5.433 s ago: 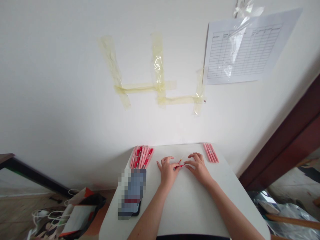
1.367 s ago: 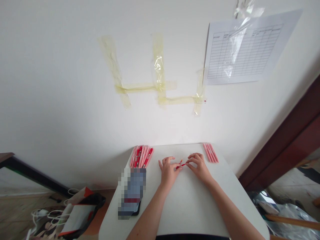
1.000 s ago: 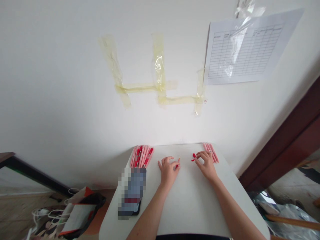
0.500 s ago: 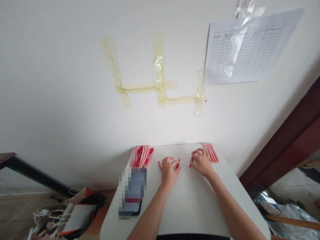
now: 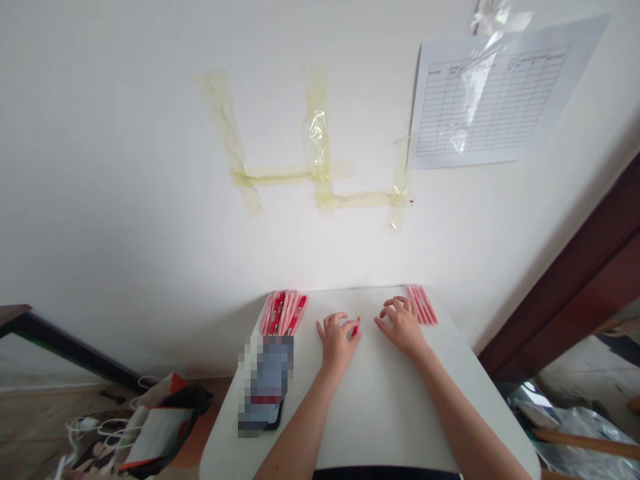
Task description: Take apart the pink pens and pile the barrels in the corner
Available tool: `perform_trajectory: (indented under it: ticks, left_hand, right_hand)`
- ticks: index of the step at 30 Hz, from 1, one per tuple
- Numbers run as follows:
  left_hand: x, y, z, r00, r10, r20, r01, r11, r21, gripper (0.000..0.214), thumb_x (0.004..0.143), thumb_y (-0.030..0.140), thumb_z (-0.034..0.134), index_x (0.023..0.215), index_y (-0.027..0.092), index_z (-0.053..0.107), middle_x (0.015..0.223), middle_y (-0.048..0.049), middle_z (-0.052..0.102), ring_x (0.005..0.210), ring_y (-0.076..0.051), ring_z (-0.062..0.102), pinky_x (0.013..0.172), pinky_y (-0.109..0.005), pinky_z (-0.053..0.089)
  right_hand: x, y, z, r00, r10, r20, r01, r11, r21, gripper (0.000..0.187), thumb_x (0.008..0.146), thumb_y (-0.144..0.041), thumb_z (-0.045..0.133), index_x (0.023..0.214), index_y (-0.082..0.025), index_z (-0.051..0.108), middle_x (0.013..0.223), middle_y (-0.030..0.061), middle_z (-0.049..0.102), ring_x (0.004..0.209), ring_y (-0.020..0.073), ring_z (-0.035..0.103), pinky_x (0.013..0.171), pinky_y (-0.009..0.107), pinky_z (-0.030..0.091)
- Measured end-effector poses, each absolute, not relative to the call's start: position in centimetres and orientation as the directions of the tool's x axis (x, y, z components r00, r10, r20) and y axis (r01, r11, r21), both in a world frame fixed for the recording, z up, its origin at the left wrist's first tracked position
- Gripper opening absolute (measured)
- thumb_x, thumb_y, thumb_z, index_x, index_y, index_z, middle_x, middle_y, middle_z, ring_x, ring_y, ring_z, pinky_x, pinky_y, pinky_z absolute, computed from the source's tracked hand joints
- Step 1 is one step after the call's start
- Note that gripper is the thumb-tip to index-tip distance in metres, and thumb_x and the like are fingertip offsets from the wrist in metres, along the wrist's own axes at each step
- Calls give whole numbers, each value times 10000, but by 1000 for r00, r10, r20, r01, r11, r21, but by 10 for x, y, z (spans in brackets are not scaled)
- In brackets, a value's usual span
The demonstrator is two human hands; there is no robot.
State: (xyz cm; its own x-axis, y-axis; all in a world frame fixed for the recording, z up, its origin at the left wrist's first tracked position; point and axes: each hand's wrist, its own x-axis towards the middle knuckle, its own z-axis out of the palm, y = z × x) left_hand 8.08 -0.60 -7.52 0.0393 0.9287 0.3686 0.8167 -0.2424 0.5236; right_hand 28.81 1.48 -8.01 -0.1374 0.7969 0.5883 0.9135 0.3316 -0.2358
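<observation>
My left hand (image 5: pixel 338 341) pinches a short red pen part (image 5: pixel 355 327) between thumb and forefinger; its narrow yellowish tip points up and away from me. The other fingers of that hand are curled and spread. To the right, my right hand (image 5: pixel 401 325) hovers low over the white table with fingers bent and apart. No object shows between its thumb and fingers, and the space under the palm is hidden. Just beyond it lies a row of several pink pens (image 5: pixel 423 305). At the table's back left sits a bundle of pink and red pens (image 5: pixel 283 313).
A blurred-out phone (image 5: pixel 270 383) lies on the left of the white table (image 5: pixel 380 427). The table's back edge meets a wall (image 5: pixel 150 200) with yellowed tape and a printed sheet (image 5: pixel 493 100). Bags (image 5: pixel 165 427) stand on the floor at the left.
The red piece seen at my right fingers half a second ago no longer shows. My right thumb has shifted slightly outward to the left. My left hand stays still with its pen part.
</observation>
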Motion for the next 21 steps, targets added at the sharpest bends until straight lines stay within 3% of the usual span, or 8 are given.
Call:
perform_trajectory:
  ticks: [9,21]
  left_hand:
    - [80,-6,-76,52,934,353,814,-245,527,243,771,244,768,995,340,766,1243,-42,626,1260,-281,493,1187,-699,148]
    - [81,-6,-76,53,930,364,829,-244,503,200,808,283,729,992,354,768,1228,-41,628,1241,-272,490,1183,-670,177]
  right_hand:
    - [307,1,-72,-246,803,543,883,417,-216,122,843,-356,673,770,-259,655,1157,55,654,1252,324,448,1081,557,340]
    - [289,5,-74,-229,812,537,916,366,-162,126,873,-288,633,760,-246,670,1127,82,668,1272,333,447,1148,621,243]
